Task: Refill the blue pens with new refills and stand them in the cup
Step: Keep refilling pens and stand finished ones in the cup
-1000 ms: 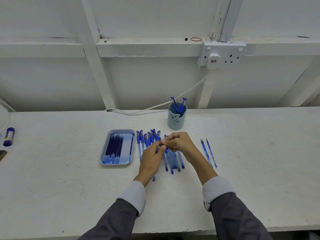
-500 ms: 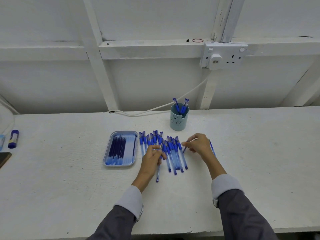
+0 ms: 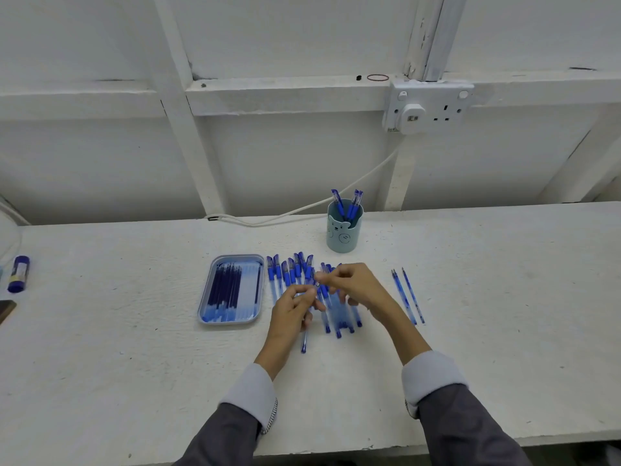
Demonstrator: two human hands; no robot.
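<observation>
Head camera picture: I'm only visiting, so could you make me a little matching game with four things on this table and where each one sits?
Things
1. cup
2. tray
3. blue-capped stick
4. loose refills

Places
A. near the far left edge of the table
B. lying flat, to the right of the pen row
C. behind the pen row, with pens standing in it
D. just left of the pen row, with dark refills inside

Pairs: 1-C, 2-D, 3-A, 4-B
</observation>
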